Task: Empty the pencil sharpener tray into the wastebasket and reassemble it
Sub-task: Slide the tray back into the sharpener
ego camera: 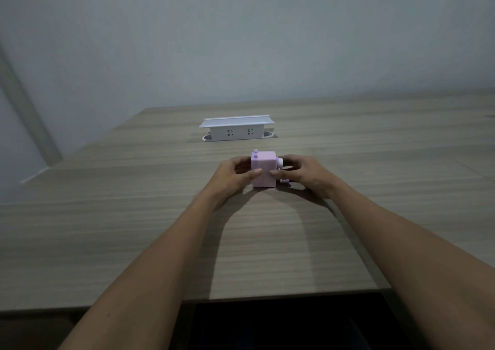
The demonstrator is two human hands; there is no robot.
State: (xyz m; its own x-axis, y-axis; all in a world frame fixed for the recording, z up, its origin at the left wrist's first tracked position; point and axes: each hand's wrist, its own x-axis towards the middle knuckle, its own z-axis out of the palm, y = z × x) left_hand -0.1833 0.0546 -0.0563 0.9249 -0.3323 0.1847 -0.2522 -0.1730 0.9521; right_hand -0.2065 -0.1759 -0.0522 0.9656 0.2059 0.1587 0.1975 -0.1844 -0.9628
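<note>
Both grips on the sharpener, no bin in sight

My left hand and right hand clamp the lilac pencil sharpener mid-worktop, before the socket box; I fear a jerked tray could scatter shavings, with no wastebasket visible.

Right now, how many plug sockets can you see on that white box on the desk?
2. Both sit on the front of the white box behind the sharpener: one left, one right. Its other sides are hidden, so there may be more.
</note>
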